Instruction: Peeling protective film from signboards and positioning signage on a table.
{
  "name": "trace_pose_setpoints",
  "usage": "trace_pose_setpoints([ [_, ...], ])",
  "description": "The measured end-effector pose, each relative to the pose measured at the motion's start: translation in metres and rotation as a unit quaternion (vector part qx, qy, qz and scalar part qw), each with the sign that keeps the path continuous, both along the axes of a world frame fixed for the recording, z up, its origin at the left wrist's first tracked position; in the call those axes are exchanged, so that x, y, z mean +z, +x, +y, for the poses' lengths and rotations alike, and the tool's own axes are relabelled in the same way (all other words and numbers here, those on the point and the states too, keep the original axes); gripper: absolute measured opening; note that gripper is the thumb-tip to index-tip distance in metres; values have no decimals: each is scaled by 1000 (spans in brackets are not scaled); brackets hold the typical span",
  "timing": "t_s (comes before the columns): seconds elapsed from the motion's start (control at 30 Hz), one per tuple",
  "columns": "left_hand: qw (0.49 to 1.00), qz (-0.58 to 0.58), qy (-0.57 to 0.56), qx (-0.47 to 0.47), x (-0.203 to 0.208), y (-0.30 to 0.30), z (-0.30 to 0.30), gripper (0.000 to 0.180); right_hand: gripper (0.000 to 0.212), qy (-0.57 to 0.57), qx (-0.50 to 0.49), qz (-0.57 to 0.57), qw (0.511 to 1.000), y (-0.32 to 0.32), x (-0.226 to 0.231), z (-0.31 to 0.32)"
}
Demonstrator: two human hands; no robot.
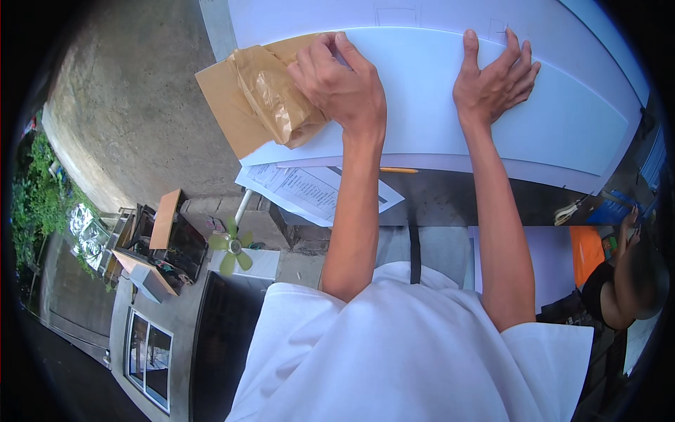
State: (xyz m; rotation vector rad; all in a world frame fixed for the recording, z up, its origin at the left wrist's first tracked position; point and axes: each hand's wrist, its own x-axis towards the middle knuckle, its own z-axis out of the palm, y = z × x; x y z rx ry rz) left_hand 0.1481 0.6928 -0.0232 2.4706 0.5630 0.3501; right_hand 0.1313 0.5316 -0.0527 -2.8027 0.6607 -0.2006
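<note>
A large white board (415, 105) lies in front of me on a wider pale sheet (450, 14) that carries faint pencil outlines. Over the board's left end rest a flat brown card (219, 91) and a crumpled, glossy piece of brown paper (271, 95). My left hand (341, 81) is curled at the right side of the brown paper, its fingers bent onto it; the fingertips are partly hidden. Farther right, my right hand (492, 81) lies on the white board with thumb and fingers spread, holding nothing.
Nearer me are a yellow pencil (399, 169) and a printed paper sheet (299, 188) on the dark table edge (450, 193). A white-handled tool (567, 212) lies at the right. Another person (619, 292) is at the far right. A green-bladed fan (234, 246) stands lower left.
</note>
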Motion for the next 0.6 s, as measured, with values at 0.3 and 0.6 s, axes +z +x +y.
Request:
trace_pose_setpoints([
  [0.3, 996, 9, 88, -4, -11, 6, -8, 6, 75, -1, 3, -5, 1000, 2, 1, -1],
  [0.6, 998, 14, 40, 35, -1, 2, 7, 9, 73, 2, 3, -5, 1000, 0, 2, 0],
])
